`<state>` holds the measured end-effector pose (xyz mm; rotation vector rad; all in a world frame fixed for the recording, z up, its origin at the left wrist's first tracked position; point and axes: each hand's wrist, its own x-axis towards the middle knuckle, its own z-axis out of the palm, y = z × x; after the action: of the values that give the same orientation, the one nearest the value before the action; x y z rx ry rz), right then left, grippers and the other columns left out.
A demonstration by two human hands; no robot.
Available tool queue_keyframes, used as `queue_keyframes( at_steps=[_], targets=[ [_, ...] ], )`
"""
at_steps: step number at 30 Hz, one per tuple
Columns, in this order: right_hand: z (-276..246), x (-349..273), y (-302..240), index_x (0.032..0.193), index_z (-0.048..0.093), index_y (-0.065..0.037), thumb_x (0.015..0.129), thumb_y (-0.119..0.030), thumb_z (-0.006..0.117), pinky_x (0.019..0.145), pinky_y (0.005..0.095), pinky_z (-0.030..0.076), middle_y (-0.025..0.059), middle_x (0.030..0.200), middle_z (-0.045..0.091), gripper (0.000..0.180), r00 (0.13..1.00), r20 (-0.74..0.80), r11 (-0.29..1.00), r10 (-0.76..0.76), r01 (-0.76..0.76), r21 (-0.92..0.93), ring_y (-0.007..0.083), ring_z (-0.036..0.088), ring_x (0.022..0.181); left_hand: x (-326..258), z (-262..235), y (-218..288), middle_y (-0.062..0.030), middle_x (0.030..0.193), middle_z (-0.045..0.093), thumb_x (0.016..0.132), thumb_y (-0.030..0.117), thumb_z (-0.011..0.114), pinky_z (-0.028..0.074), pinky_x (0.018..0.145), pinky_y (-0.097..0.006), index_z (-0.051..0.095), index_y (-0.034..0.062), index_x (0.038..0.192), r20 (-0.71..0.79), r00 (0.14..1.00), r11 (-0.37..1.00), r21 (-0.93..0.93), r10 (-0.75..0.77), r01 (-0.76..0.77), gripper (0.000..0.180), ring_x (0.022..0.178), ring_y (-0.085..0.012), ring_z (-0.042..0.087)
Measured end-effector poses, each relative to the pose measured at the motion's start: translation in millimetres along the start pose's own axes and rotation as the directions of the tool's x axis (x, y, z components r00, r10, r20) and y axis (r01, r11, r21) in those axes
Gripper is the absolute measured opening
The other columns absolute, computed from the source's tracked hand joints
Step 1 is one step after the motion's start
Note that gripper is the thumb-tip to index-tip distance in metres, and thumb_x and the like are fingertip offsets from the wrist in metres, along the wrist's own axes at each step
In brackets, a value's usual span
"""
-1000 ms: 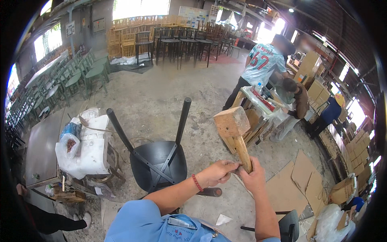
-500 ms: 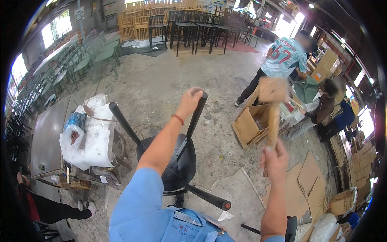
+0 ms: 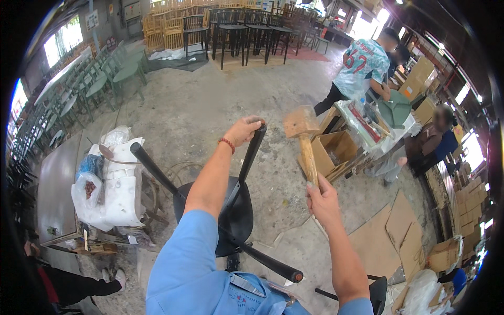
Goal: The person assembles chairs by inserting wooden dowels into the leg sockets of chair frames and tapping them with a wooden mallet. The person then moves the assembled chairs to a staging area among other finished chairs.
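The left hand (image 3: 243, 130) is closed around the top end of 1 black stool leg (image 3: 251, 152), fingers wrapped over its tip, holding that leg steady. The right hand (image 3: 321, 194) is clenched around the lower end of a wooden mallet (image 3: 304, 137), whose handle rises up to a blocky wooden head raised beside the gripped leg, near it but not touching.

The stool (image 3: 233, 212) lies upside down on the concrete floor (image 3: 210, 100) just in front of the person, its round black seat facing down. 3 legs show: the gripped one pointing up and away, 1 slanting up to the left (image 3: 155, 168), and 1 reaching toward the person with a reddish cap (image 3: 298, 275) on its end.

As for progress, all 3 visible legs appear to sit in the seat, so fitting them looks done; seating them firmly with the mallet seems to be the part under way, and I judge the strike on this leg as not yet landed. Whether the other legs are already driven home cannot be told.

To the left, white bags and sacks (image 3: 113, 178) are piled beside a grey table (image 3: 58, 194). To the right sit an open cardboard box (image 3: 331, 149) and flattened cardboard sheets (image 3: 388, 236). Further off, a person in a light patterned shirt (image 3: 362, 65) bends over a bench, and rows of chairs (image 3: 220, 23) stand at the back.
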<state>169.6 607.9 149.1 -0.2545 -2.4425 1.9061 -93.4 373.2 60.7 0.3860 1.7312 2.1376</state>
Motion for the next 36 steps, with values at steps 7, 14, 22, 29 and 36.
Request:
queue_keyframes(
  at_steps=[7,14,22,29,36],
  targets=[
    [9,42,-24,0.123,0.058,-0.006,0.095,-0.017,0.054,0.057,0.0298,0.044,0.002,0.071,0.054,0.031,0.994,0.084,0.965,-0.077,0.095,-0.244,0.0114,0.052,0.058,1,1,-4,0.003,0.073,0.053,0.098,0.018,0.057,0.028,0.045,-0.024,0.06,0.002,0.125,0.005,0.999,0.999,-0.015,0.036,-0.036,0.031,0.05,-0.0054,0.036],
    [19,56,-73,0.121,0.059,-0.006,0.094,-0.021,0.054,0.066,0.0346,0.047,0.0086,0.073,0.058,0.031,0.99,0.121,0.844,-0.072,0.125,-0.521,0.0182,0.058,0.068,-1,1,-5,0.005,0.069,0.05,0.099,0.017,0.056,0.029,0.045,-0.024,0.058,0.0018,0.126,-0.039,0.997,0.993,0.1,0.059,-0.055,0.031,0.05,-0.0053,0.037],
    [13,67,-73,0.132,0.056,-0.01,0.093,-0.021,0.055,0.078,0.04,0.048,0.0188,0.086,0.066,0.041,0.992,0.113,0.788,-0.052,0.11,-0.606,0.0291,0.065,0.083,-5,2,-4,0.0069,0.064,0.044,0.098,0.016,0.056,0.028,0.045,-0.024,0.058,0.002,0.128,0.012,0.996,0.99,0.115,0.084,-0.085,0.033,0.05,-0.0051,0.036],
    [10,79,-74,0.135,0.052,-0.001,0.093,-0.02,0.056,0.072,0.0345,0.048,0.0116,0.079,0.063,0.047,0.98,0.17,0.793,-0.106,0.186,-0.579,0.0199,0.061,0.073,-1,4,-8,0.0058,0.068,0.046,0.097,0.015,0.056,0.026,0.045,-0.024,0.061,0.0043,0.122,-0.011,0.998,0.998,0.011,0.068,-0.068,0.028,0.05,-0.0046,0.032],
    [24,39,-167,0.136,0.053,-0.007,0.099,-0.012,0.048,0.047,0.0213,0.038,0.003,0.072,0.058,0.037,0.644,-0.278,0.612,-0.712,0.764,0.204,0.0087,0.049,0.052,-16,11,-34,-0.0189,0.107,0.069,0.077,0.03,0.078,0.049,0.09,-0.042,0.057,0.0018,0.128,-0.225,0.948,0.779,0.626,0.223,-0.035,0.062,0.103,-0.0361,0.065]
  ],
)
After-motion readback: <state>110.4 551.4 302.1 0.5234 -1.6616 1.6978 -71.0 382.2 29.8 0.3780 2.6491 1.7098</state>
